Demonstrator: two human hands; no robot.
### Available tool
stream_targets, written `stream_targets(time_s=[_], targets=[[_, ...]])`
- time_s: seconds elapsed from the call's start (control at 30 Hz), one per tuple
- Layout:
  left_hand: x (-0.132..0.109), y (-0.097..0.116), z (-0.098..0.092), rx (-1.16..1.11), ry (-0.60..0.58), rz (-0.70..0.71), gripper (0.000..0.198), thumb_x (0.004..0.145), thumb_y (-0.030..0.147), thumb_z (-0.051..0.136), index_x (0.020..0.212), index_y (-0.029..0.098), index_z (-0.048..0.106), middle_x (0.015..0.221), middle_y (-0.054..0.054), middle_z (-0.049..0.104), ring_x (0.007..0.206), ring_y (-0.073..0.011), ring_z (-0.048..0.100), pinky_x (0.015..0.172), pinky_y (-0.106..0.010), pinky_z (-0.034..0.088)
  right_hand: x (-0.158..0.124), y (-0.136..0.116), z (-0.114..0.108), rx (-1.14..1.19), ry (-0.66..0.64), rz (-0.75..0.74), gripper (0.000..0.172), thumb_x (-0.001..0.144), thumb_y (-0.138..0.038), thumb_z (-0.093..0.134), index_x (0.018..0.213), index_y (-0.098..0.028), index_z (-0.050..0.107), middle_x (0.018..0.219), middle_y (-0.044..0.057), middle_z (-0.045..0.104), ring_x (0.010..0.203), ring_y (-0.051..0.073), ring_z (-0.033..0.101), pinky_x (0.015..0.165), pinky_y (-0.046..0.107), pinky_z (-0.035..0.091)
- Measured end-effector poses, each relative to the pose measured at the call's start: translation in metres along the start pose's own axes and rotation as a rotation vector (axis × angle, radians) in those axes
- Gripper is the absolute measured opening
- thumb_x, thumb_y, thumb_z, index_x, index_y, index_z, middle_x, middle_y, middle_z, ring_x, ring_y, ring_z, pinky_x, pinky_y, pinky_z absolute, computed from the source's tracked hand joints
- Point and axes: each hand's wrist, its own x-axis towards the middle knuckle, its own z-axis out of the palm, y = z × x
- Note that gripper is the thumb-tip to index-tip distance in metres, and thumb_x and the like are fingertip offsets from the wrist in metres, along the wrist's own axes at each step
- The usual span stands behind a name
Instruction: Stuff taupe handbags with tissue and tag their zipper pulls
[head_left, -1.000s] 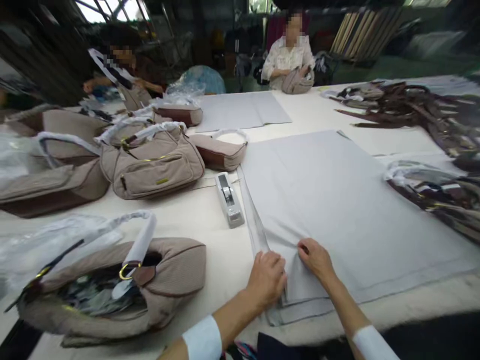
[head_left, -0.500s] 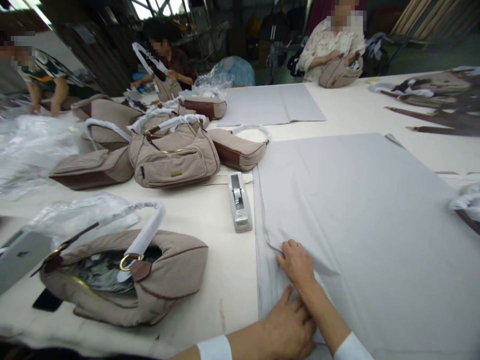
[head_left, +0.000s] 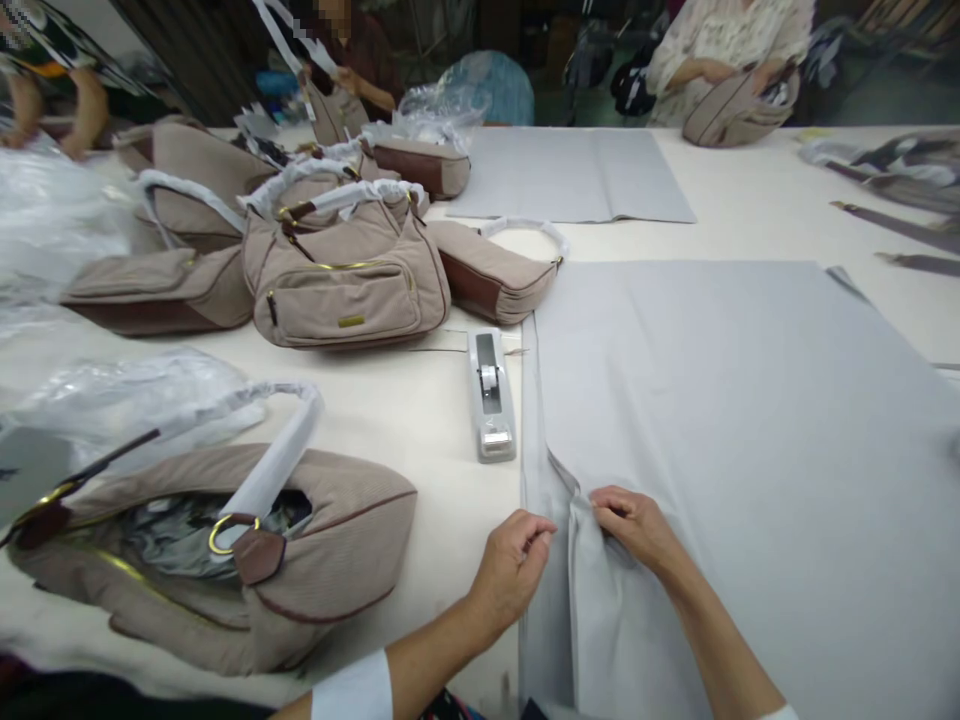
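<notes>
My right hand (head_left: pixel 634 525) pinches the raised left edge of the top light grey sheet (head_left: pixel 750 420) in a stack of large, thin sheets. That edge is lifted and folded toward the right, baring a strip of the sheet beneath. Over the stack's left border is my left hand (head_left: pixel 514 565), its fingers curled together with nothing visible in them. A grey tape dispenser (head_left: pixel 492 395) lies just beyond it, beside the sheets. To the left rests a beige handbag (head_left: pixel 337 540), its top open on a patterned lining, its strap wrapped in white.
Several more beige bags (head_left: pixel 349 285) crowd the far left, with clear plastic wrapping (head_left: pixel 60 230) around them. Another grey sheet (head_left: pixel 570 175) lies farther back. Dark straps (head_left: pixel 900 225) are at the far right. Across the table a person (head_left: pixel 735 50) holds a bag; two others stand left.
My left hand has drawn back leftward, off the sheet, and its fingers have curled. My right hand has lifted the top sheet's edge. The view has shifted slightly downward.
</notes>
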Motion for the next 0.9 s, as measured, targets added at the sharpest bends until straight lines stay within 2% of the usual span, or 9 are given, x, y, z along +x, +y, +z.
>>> stream_targets(time_s=[0.2,0.33,0.4,0.47,0.53,0.6,0.67,0.77,0.9], targets=[[0.023,0.004,0.009,-0.007,0.020,-0.001,0.022,0.085,0.018,0.047,0.094,0.015,0.066,0.080,-0.003,0.061,0.074,-0.0143,0.056,0.070,-0.025,0.044,0.001,0.000,-0.008,0.042,-0.056,0.023,0.025,0.071,-0.030,0.046,0.063,-0.017,0.066,0.077,0.005,0.068,0.068,0.018,0.061,0.061,0.025,0.046],[0.034,0.005,0.013,0.184,-0.043,0.025,0.027,0.087,0.019,0.044,0.106,0.014,0.062,0.090,-0.007,0.063,0.081,-0.0165,0.058,0.076,-0.028,0.046,0.002,-0.002,-0.009,-0.012,-0.027,0.029,0.025,0.073,-0.031,0.044,0.062,-0.017,0.063,0.070,0.005,0.065,0.061,0.016,0.059,0.058,0.026,0.046],[0.033,0.005,0.023,0.413,-0.141,0.150,0.027,0.085,0.021,0.046,0.108,0.012,0.060,0.105,-0.012,0.061,0.094,-0.0220,0.056,0.082,-0.036,0.045,0.010,-0.011,-0.005,-0.075,0.055,0.037,0.026,0.075,-0.033,0.042,0.074,-0.017,0.062,0.072,0.005,0.064,0.062,0.017,0.058,0.060,0.029,0.047],[0.026,0.004,0.041,0.637,-0.272,0.320,0.030,0.085,0.026,0.050,0.108,0.010,0.058,0.117,-0.016,0.057,0.102,-0.0278,0.052,0.084,-0.043,0.044,0.024,-0.026,0.001,-0.160,0.158,0.029,0.028,0.076,-0.034,0.045,0.091,-0.016,0.060,0.089,0.009,0.064,0.078,0.021,0.059,0.067,0.032,0.046],[0.016,0.000,0.062,0.745,-0.362,0.477,0.035,0.086,0.032,0.049,0.111,0.009,0.056,0.121,-0.016,0.055,0.108,-0.0310,0.048,0.086,-0.048,0.041,0.040,-0.042,0.007,-0.356,0.228,0.017,0.033,0.074,-0.031,0.052,0.104,-0.018,0.056,0.109,0.011,0.058,0.097,0.025,0.053,0.071,0.033,0.044],[0.005,-0.007,0.078,0.742,-0.394,0.610,0.037,0.087,0.034,0.048,0.115,0.011,0.053,0.121,-0.015,0.056,0.114,-0.0314,0.044,0.092,-0.051,0.037,0.056,-0.053,0.009,-0.558,0.258,0.030,0.033,0.072,-0.024,0.056,0.104,-0.019,0.055,0.113,0.012,0.055,0.102,0.027,0.048,0.068,0.032,0.042],[-0.004,-0.015,0.083,0.679,-0.400,0.691,0.033,0.085,0.033,0.050,0.110,0.012,0.054,0.119,-0.013,0.057,0.115,-0.0300,0.044,0.094,-0.050,0.035,0.068,-0.053,0.005,-0.664,0.270,0.066,0.020,0.071,-0.017,0.054,0.091,-0.018,0.058,0.100,0.012,0.058,0.092,0.026,0.050,0.062,0.031,0.039],[-0.007,-0.022,0.067,0.507,-0.338,0.646,0.028,0.081,0.027,0.053,0.105,0.014,0.055,0.115,-0.011,0.058,0.104,-0.0255,0.050,0.088,-0.041,0.041,0.075,-0.037,-0.008,-0.666,0.275,0.086,0.007,0.073,-0.014,0.051,0.075,-0.017,0.057,0.083,0.009,0.057,0.074,0.021,0.051,0.061,0.029,0.036],[0.011,-0.014,0.035,0.229,-0.032,0.318,0.037,0.080,0.013,0.047,0.116,0.013,0.050,0.109,-0.012,0.056,0.098,-0.0216,0.051,0.086,-0.036,0.044,0.077,-0.015,-0.020,-0.625,0.260,0.034,0.006,0.073,-0.018,0.052,0.070,-0.018,0.057,0.077,0.004,0.058,0.067,0.017,0.051,0.062,0.028,0.035]])
